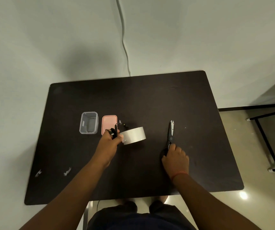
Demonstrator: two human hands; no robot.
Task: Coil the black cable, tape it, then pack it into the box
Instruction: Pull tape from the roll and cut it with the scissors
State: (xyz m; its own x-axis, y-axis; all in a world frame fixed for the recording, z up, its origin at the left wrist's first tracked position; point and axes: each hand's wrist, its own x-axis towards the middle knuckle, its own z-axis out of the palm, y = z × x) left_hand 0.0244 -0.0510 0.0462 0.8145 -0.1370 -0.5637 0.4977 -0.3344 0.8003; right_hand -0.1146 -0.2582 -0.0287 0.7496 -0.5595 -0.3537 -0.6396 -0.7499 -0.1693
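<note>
The left hand (112, 140) clenches the coiled cable (114, 133) against the tape (134, 135), pinning its loops for binding. At three o'clock, the right hand (175, 156) grasps the scissors (170, 135). The box (89, 122) waits open at nine o'clock.

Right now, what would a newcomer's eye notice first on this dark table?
The white tape roll at the centre, bright against the dark table, with the left hand beside it gripping the coiled black cable. Then the right hand on the scissors, and the pink lid beside the clear box.
</note>
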